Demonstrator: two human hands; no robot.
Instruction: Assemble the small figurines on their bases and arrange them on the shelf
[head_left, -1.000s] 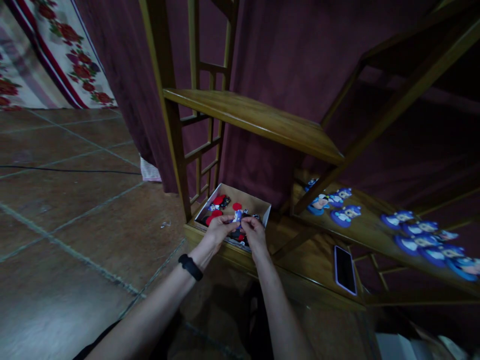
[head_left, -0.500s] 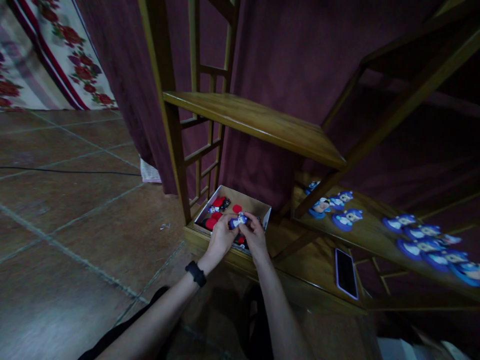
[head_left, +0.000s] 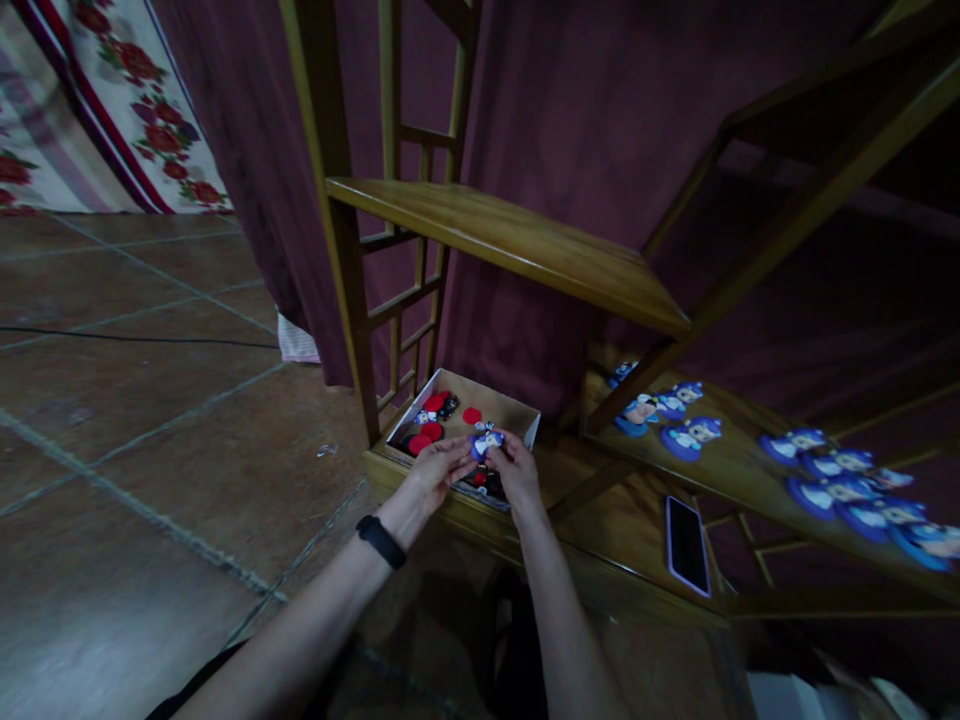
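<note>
Over the box (head_left: 499,402), you pinch the small purple figure (head_left: 486,445) between left fingers (head_left: 454,456) and right fingers (head_left: 513,450), neither nearer.

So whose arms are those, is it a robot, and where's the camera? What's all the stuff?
No robot here: these are a person's own bare arms, with a black band on the left wrist. The camera is worn on that person's head, looking forward and down, so you see roughly what they see. The left hand and right hand hold a small purple-and-white figure between their fingers, over an open box. Inside the box are red round pieces and dark bits too small to make out. The box sits on a wooden ledge, with a phone farther right. More blue-and-purple figures stand or lie on another shelf; I can't tell which.
</note>
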